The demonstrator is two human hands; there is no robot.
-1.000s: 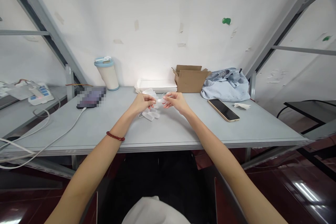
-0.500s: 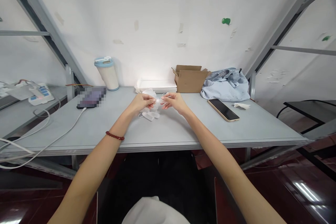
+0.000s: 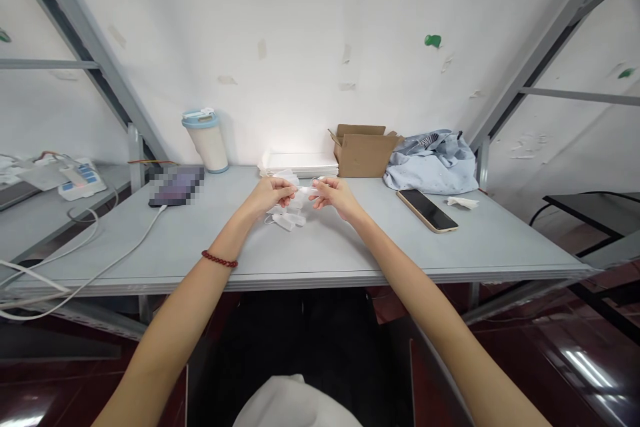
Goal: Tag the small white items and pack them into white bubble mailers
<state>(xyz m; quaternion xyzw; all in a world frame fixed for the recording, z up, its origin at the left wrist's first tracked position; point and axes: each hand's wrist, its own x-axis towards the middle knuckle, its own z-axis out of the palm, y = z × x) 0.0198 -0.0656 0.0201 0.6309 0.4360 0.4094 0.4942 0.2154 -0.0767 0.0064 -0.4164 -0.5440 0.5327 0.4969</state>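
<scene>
On the grey table (image 3: 340, 247), some loose white pieces (image 3: 286, 221) lie nearest. Beyond them, the left hand (image 3: 271, 196) and right hand (image 3: 338, 196) pinch a small white strip (image 3: 306, 191) between them; light, even tension appears advisable, since it looks thin. A white stack (image 3: 301, 161) lies behind, near the wall (image 3: 300, 27).

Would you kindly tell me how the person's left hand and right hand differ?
The left hand has a red beaded bracelet around its wrist, while the right hand has a bare wrist. The left hand is nearer the loose white pieces on the table; the right hand is nearer the cardboard box. Both appear to pinch a small white item between them.
</scene>
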